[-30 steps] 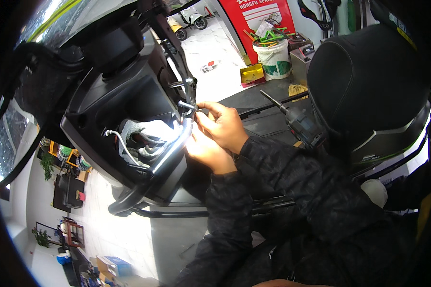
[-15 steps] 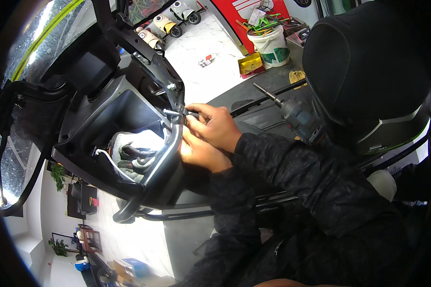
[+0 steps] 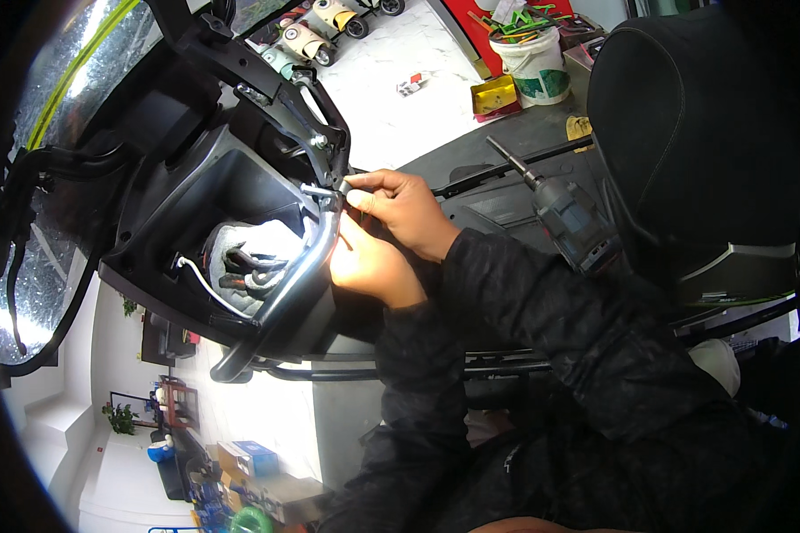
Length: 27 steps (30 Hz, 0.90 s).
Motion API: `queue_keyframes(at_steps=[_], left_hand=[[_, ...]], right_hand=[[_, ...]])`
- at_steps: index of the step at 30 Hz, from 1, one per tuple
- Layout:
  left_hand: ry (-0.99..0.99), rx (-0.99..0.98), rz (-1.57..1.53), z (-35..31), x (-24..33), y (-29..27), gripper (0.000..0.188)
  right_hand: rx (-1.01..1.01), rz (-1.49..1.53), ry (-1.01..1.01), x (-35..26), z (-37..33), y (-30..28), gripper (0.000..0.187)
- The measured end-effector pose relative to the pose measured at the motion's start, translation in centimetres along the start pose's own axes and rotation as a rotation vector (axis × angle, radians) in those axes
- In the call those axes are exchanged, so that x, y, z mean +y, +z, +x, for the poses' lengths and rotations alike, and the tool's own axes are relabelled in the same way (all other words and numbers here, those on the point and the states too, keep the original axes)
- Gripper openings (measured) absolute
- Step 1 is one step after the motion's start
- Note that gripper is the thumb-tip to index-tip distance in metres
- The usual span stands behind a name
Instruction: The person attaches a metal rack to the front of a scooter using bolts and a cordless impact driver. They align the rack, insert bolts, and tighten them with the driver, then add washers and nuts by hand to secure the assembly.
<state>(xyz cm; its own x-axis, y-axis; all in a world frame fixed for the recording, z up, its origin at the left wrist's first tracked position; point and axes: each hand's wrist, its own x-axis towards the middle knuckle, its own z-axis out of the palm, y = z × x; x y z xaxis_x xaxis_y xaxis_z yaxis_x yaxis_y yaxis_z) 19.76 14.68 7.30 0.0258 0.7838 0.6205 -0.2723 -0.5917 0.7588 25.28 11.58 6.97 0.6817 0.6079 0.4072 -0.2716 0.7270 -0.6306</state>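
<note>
My right hand (image 3: 404, 213) pinches a small grey metal piece (image 3: 345, 187) between thumb and forefinger; its exact kind is too small to make out. The piece is at a joint where a black bracket (image 3: 331, 160) meets a bent black tube (image 3: 298, 275). A silver bolt (image 3: 317, 190) sticks out to the left of the joint. Just below, my left hand (image 3: 373, 266) is closed against the tube's right side, its fingertips mostly hidden. Left of the tube, a grey-and-white work glove (image 3: 258, 249) lies in an open black storage compartment (image 3: 240, 182).
A power wrench (image 3: 564, 218) lies on the vehicle's floor, beside the black seat (image 3: 653, 133). Beyond are a white bucket of tools (image 3: 535, 67) and a yellow-and-red tray (image 3: 495, 98). A clear windshield (image 3: 49, 178) stands at left; small scooters (image 3: 309, 40) are parked at the back.
The scene has shifted slightly in the picture as my head moved. My right fingertips have shifted at the joint, and the small metal piece now shows between them. My left hand stays by the tube.
</note>
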Motion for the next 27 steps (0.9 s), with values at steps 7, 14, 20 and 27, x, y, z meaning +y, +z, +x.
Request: queue_keyframes(at_steps=[7,14,20,27], left_hand=[[0.023,-0.037,0.075,0.5,0.1,-0.7,0.026],[-0.054,-0.082,-0.002,0.6,0.2,-1.0,0.023],[0.015,-0.098,0.05,0.6,0.4,-1.2,0.019],[0.073,-0.119,0.042,0.6,1.0,-1.2,0.018]], right_hand=[[-0.152,0.303,0.305,2.0,2.4,-1.9,0.017],[-0.424,0.463,0.378,3.6,3.0,-2.1,0.023],[-0.546,0.515,0.409,4.4,4.1,-2.9,0.022],[-0.645,0.515,0.419,4.5,5.4,-2.7,0.024]])
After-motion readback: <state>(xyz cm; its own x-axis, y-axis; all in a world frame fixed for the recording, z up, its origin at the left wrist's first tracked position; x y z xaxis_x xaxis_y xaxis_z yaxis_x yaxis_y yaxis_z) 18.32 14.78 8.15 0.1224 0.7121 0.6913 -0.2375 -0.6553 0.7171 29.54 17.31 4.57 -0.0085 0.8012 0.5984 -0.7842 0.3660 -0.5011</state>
